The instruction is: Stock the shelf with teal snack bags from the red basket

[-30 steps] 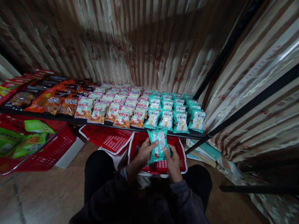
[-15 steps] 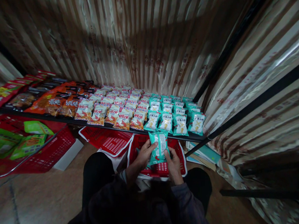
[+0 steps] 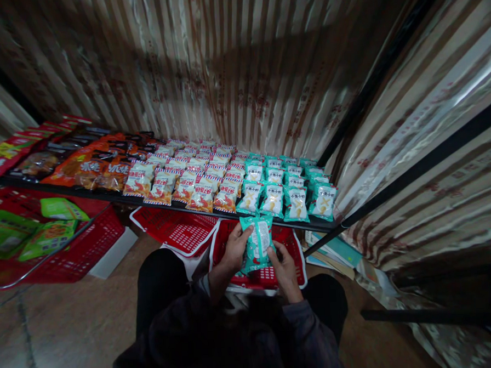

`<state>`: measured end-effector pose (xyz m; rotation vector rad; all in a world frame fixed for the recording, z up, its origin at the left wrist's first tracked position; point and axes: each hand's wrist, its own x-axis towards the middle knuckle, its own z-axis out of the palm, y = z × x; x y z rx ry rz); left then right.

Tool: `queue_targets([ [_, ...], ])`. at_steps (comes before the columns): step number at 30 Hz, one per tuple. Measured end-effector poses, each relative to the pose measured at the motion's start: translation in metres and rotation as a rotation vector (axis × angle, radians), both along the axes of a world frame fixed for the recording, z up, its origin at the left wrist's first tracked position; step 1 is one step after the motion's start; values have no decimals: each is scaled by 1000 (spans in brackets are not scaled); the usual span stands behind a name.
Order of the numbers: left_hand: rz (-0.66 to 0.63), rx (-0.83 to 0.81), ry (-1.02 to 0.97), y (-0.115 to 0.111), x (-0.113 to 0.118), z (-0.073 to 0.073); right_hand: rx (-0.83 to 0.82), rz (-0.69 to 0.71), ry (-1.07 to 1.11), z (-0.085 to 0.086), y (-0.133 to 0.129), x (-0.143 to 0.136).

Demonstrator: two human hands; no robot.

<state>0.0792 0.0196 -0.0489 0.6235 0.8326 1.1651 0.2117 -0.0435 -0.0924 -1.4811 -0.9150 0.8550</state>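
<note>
A teal snack bag [image 3: 258, 243] is held between both hands, its printed label side facing up. My left hand [image 3: 235, 251] grips the bag's left edge, thumb on top. On the right edge, the fingers of my right hand [image 3: 284, 267] are closed on the same bag. Beneath the hands lies a red basket [image 3: 293, 253] with a white rim. Just beyond them, rows of teal bags [image 3: 298, 204] stand at the right end of a black shelf [image 3: 247, 214]. White and orange bags [image 3: 200, 194] stand beside these to the left.
Orange bags [image 3: 90, 169] and red bags [image 3: 11, 150] fill the shelf's left part. Another red basket [image 3: 68, 259] with green packets stands at the lower left. A black bar [image 3: 425, 152] slants along the right, near a striped curtain [image 3: 206, 60]. Papers [image 3: 335, 250] lie on the floor.
The held bag has shifted slightly left and tilted. My left hand has moved a little up and left along its edge; my right hand has barely moved.
</note>
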Motion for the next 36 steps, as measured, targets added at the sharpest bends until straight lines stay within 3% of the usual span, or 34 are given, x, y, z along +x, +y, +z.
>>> queue_targets([
  [9, 27, -10, -30, -1, 1, 4, 137, -46, -200, 3, -2, -6],
  [18, 24, 0, -3, -3, 1, 2, 353, -64, -576, 19, -7, -10],
  [25, 11, 23, 10, -5, 2, 1, 379, -61, -728, 22, -7, -13],
  [36, 4, 22, 2, -7, 1, 5, 358, -100, -798, 18, -4, -15],
])
